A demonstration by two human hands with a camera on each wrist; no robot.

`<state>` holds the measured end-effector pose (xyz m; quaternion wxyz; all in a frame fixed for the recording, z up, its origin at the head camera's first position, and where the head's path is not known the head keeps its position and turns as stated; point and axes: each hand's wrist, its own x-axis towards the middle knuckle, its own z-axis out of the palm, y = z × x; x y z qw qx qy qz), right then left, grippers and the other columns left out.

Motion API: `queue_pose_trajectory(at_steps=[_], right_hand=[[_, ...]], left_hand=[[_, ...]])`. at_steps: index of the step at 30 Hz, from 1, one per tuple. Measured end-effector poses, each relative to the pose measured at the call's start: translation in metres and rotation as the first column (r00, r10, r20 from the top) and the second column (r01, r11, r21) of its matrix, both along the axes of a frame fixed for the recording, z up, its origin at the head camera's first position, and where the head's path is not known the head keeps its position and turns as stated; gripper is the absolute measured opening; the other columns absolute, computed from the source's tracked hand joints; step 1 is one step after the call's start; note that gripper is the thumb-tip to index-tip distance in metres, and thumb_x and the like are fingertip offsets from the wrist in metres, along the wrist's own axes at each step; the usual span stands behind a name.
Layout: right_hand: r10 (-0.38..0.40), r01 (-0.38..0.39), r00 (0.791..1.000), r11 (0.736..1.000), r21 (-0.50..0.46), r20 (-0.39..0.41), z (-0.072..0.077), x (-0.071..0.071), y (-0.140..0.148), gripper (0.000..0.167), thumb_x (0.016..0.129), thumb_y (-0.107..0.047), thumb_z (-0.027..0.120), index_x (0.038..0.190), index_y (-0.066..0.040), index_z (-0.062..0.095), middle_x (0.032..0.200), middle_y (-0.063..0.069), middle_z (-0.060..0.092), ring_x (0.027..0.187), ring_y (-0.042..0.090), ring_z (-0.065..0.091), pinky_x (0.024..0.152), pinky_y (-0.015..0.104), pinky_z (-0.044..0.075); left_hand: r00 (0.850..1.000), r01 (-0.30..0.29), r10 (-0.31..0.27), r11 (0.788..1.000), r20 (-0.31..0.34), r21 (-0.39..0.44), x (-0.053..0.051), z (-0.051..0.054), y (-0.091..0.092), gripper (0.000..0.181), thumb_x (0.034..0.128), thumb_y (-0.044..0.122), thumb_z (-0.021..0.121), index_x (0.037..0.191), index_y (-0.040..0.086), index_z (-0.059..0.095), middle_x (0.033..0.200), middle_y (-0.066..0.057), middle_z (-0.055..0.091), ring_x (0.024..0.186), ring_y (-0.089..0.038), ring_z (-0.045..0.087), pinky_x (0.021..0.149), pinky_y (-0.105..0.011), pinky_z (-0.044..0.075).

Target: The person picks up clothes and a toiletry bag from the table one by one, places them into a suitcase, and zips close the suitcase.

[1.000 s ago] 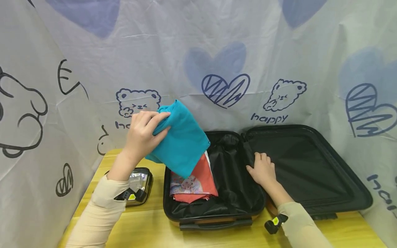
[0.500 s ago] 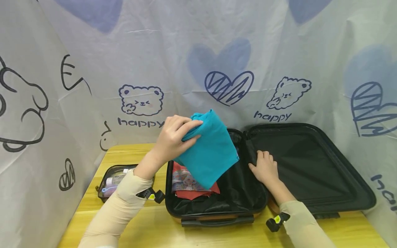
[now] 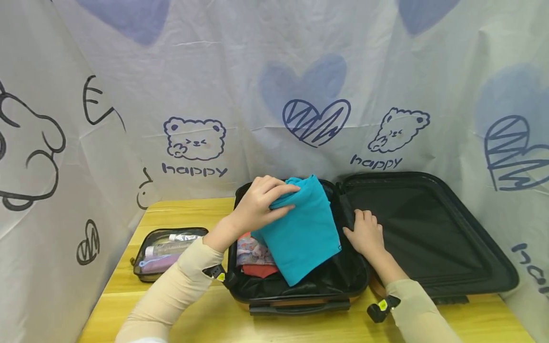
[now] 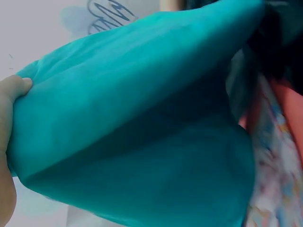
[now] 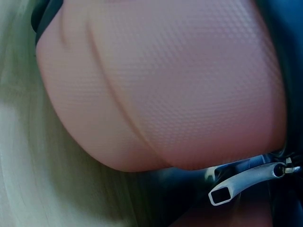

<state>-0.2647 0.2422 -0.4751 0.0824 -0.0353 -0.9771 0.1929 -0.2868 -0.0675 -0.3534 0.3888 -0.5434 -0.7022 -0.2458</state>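
Observation:
My left hand (image 3: 263, 202) pinches the upper left of a folded teal garment (image 3: 305, 231), thumb in front. The garment hangs tilted over the open suitcase (image 3: 300, 305), its lower corner above the black lining. In the left wrist view, the teal fabric (image 4: 118, 113) fills most of the picture, with a fold gaping open. A coral red garment with a printed panel (image 3: 256, 255) lies in the suitcase's left side, partly covered by the teal one. My right hand (image 3: 366, 233) holds the suitcase's right rim beside the lid; its fingers are out of the right wrist view.
The black lid (image 3: 429, 233) lies opened out to the right. A clear pouch with black edging (image 3: 171, 252) holds tubes and a purple item at the left. All stand on a yellow wooden table (image 3: 206, 314) before a printed cloth backdrop. A zipper pull (image 5: 246, 182) hangs near the suitcase shell (image 5: 156, 94).
My left hand has carried the teal garment to the right and down, from left of the suitcase to over its middle. The pouch has come into fuller view. My right hand stays at the rim.

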Motion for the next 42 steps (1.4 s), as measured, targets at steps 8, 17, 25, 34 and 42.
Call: queue_pose_trajectory(at_steps=[8, 17, 25, 34, 42], right_hand=[[-0.004, 0.004, 1.000, 1.000, 0.010, -0.006, 0.005, -0.002, 0.004, 0.067, 0.091, -0.030, 0.062, 0.139, 0.009, 0.037, 0.136, 0.032, 0.038, 0.124, 0.048, 0.037, 0.097, 0.063, 0.033], [-0.005, 0.005, 1.000, 1.000, 0.014, -0.005, 0.009, -0.005, 0.007, 0.068, 0.091, -0.030, 0.062, 0.140, 0.009, 0.036, 0.137, 0.032, 0.037, 0.126, 0.049, 0.035, 0.098, 0.063, 0.033], [-0.008, 0.008, 1.000, 1.000, 0.011, 0.009, 0.008, -0.005, 0.004, 0.068, 0.091, -0.030, 0.062, 0.141, 0.008, 0.036, 0.137, 0.032, 0.037, 0.125, 0.049, 0.036, 0.098, 0.063, 0.033], [-0.003, 0.003, 1.000, 1.000, -0.001, 0.010, 0.004, -0.002, -0.001, 0.068, 0.091, -0.030, 0.063, 0.140, 0.008, 0.037, 0.137, 0.032, 0.038, 0.125, 0.049, 0.037, 0.098, 0.063, 0.033], [-0.003, 0.003, 1.000, 1.000, 0.004, 0.016, 0.002, -0.002, -0.001, 0.068, 0.091, -0.030, 0.063, 0.140, 0.008, 0.037, 0.137, 0.031, 0.039, 0.124, 0.048, 0.038, 0.096, 0.062, 0.034]], left_hand=[[0.988, -0.093, 0.109, 0.986, 0.111, -0.139, -0.019, -0.016, -0.023, 0.041, 0.0834, 0.023, 0.076, 0.123, 0.016, 0.065, 0.102, -0.004, 0.064, 0.092, -0.019, 0.056, 0.078, -0.035, 0.043], [0.963, -0.147, 0.194, 0.960, 0.186, -0.239, -0.054, -0.034, -0.043, 0.040, 0.0859, 0.024, 0.074, 0.124, 0.017, 0.064, 0.102, -0.005, 0.065, 0.094, -0.021, 0.058, 0.077, -0.038, 0.043], [0.920, -0.166, 0.278, 0.915, 0.277, -0.368, -0.080, -0.045, -0.051, 0.040, 0.0877, 0.028, 0.073, 0.126, 0.018, 0.064, 0.109, -0.005, 0.068, 0.098, -0.023, 0.060, 0.079, -0.040, 0.045], [0.845, -0.060, 0.276, 0.900, 0.458, -0.432, -0.081, -0.045, -0.055, 0.038, 0.0898, 0.025, 0.070, 0.127, 0.018, 0.064, 0.123, -0.005, 0.067, 0.110, -0.023, 0.061, 0.093, -0.042, 0.049], [0.764, 0.115, 0.195, 0.897, 0.615, -0.427, -0.064, -0.014, -0.054, 0.036, 0.0901, 0.018, 0.069, 0.124, 0.009, 0.066, 0.125, -0.010, 0.067, 0.118, -0.026, 0.062, 0.102, -0.041, 0.049]])
